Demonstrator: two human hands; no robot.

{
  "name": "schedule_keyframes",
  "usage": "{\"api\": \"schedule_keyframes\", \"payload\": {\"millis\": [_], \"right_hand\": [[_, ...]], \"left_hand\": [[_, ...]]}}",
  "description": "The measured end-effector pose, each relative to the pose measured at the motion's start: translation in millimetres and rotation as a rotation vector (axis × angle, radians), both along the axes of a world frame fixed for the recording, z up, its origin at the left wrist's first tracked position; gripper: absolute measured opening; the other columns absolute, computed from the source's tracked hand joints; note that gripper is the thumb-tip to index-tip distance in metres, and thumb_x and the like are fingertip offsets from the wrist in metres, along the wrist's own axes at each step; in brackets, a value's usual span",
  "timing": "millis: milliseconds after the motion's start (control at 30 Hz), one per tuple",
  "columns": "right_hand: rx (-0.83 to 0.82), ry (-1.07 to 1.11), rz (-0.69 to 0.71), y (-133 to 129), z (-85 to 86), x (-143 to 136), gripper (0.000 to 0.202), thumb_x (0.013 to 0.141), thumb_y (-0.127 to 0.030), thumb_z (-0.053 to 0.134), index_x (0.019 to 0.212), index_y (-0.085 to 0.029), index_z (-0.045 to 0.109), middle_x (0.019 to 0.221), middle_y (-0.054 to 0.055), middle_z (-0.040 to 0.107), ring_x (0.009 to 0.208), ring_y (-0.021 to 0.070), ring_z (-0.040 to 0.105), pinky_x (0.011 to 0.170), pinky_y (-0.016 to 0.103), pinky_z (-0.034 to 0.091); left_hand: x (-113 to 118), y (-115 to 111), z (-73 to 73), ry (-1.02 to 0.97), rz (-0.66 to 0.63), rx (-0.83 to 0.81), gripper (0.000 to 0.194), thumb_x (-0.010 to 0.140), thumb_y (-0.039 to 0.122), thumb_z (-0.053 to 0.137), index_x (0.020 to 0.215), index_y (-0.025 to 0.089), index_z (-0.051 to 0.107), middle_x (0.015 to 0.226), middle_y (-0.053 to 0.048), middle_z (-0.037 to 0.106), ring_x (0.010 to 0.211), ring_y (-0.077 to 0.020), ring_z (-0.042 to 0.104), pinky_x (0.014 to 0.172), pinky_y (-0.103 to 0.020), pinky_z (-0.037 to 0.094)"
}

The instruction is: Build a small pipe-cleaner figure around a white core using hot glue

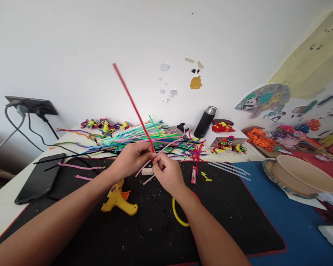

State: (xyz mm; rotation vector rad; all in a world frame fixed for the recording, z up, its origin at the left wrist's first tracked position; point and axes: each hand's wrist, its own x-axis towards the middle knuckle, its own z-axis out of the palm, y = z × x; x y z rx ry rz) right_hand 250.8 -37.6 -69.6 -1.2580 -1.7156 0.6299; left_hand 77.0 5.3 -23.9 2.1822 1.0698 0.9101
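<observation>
Pinching a red pipe cleaner (132,102) by its lower end at mid-frame, with closed-up fingertips of left hand (131,159) and right hand (169,173) side by side. Held slanting toward the upper left, above a black mat (224,207), near a thread spool (147,171).

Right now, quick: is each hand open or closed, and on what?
Left hand: closed, pinching the red fuzzy stick.
Right hand: closed in a pinch beside it; exactly what it grips is hidden.
</observation>
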Motion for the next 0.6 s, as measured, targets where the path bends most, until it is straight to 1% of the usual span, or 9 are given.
{"api": "schedule_keyframes", "payload": {"millis": [67, 133, 200, 267, 333, 467, 600], "right_hand": [[0.007, -0.04, -0.007, -0.4, 0.5, -0.3, 0.013, 0.085, -0.02, 0.057, 0.073, -0.024, 0.054, 0.053, -0.008, 0.037, 0.048, 0.0126, 0.035, 0.053, 0.027, 0.023], [-0.004, -0.019, 0.001, 0.1, -0.1, -0.4, 0.012, 0.086, -0.02, 0.057, 0.074, -0.024, 0.055, 0.054, -0.008, 0.038, 0.049, 0.0123, 0.036, 0.053, 0.027, 0.024], [-0.034, 0.085, 0.028, 1.4, -1.4, -0.1, 0.012, 0.089, -0.024, 0.057, 0.077, -0.023, 0.057, 0.056, -0.007, 0.04, 0.05, 0.0122, 0.038, 0.053, 0.026, 0.027], [-0.078, 0.234, 0.057, 2.9, -2.1, 0.3, 0.014, 0.094, -0.032, 0.057, 0.083, -0.023, 0.06, 0.057, -0.007, 0.042, 0.05, 0.0121, 0.04, 0.052, 0.025, 0.029], [-0.126, 0.364, 0.073, 4.4, -1.4, 0.7, 0.02, 0.096, -0.04, 0.058, 0.088, -0.022, 0.062, 0.056, -0.007, 0.043, 0.046, 0.0115, 0.04, 0.048, 0.025, 0.03], [-0.207, 0.537, 0.075, 6.6, 2.2, 1.5, 0.028, 0.092, -0.049, 0.063, 0.092, -0.021, 0.063, 0.053, -0.008, 0.047, 0.039, 0.0103, 0.041, 0.041, 0.023, 0.03], [-0.231, 0.601, 0.046, 8.6, 2.9, 2.7, 0.031, 0.089, -0.051, 0.066, 0.091, -0.021, 0.062, 0.051, -0.008, 0.048, 0.037, 0.0096, 0.042, 0.038, 0.022, 0.03]], "left_hand": [[0.4, 0.3, -0.8, -0.005, -0.008, -0.01, 0.024, 0.092, 0.033, 0.061, 0.073, 0.02, 0.064, 0.067, 0.001, 0.063, 0.064, -0.0153, 0.056, 0.06, -0.024, 0.039], [1.0, 1.5, -2.3, -0.056, -0.016, -0.06, 0.025, 0.092, 0.035, 0.063, 0.073, 0.019, 0.065, 0.067, 0.001, 0.063, 0.063, -0.015, 0.056, 0.06, -0.024, 0.04], [1.1, 3.8, -3.5, -0.169, -0.019, -0.164, 0.028, 0.09, 0.041, 0.067, 0.073, 0.019, 0.066, 0.066, 0.001, 0.064, 0.062, -0.0151, 0.057, 0.06, -0.025, 0.043], [0.4, 7.1, -3.8, -0.296, -0.017, -0.284, 0.032, 0.086, 0.048, 0.072, 0.074, 0.019, 0.067, 0.064, 0.0, 0.065, 0.06, -0.0155, 0.059, 0.061, -0.026, 0.047], [-1.0, 10.7, -3.7, -0.404, -0.008, -0.374, 0.035, 0.082, 0.051, 0.078, 0.075, 0.018, 0.069, 0.066, -0.002, 0.068, 0.06, -0.016, 0.061, 0.062, -0.027, 0.05], [-2.7, 14.6, -4.7, -0.569, 0.026, -0.461, 0.036, 0.076, 0.05, 0.085, 0.078, 0.017, 0.072, 0.071, -0.004, 0.073, 0.062, -0.016, 0.063, 0.061, -0.027, 0.051], [0.6, 12.5, -7.8, -0.602, 0.031, -0.499, 0.036, 0.072, 0.049, 0.088, 0.077, 0.016, 0.073, 0.073, -0.005, 0.074, 0.061, -0.015, 0.063, 0.059, -0.026, 0.051]]}}
